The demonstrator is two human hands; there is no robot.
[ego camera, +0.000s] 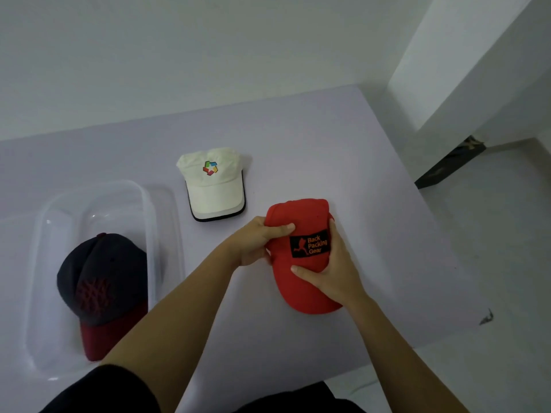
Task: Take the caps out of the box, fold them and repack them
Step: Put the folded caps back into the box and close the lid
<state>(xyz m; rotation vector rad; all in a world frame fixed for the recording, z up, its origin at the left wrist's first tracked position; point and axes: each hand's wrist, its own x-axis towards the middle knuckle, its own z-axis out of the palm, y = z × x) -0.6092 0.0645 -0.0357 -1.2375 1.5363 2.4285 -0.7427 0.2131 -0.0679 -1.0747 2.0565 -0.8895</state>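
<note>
I have both hands on the red cap (301, 281), which sits at about 4 o'clock on the pale worktop (372, 162), brim pointing to 6 o'clock, towards the person. The left hand (256, 242) comes in from 9 o'clock and grips the crown's left edge: thumb laid across the top, the other fingers tucked beneath, out of my sight. The right hand (334, 263) holds the opposite side, thumb pressed onto the front panel just below the black patch (310, 243) that reads "Back Packing Gear", its fingers (332, 226) curled up round the right edge. The crown looks squashed flat between the two grips. I cannot tell whether the brim touches the worktop or hangs just above it.

At 11 o'clock from the red cap, well apart, the white cap (214, 186) lies flat with a multicoloured logo on its front and its dark-edged brim towards 6 o'clock. Over at 9 o'clock stands the clear plastic box (149, 204), and inside it rests a dark navy cap (101, 281) with a maroon brim aimed at 6 o'clock. Black sleeves (98, 391) show at the bottom edge.
</note>
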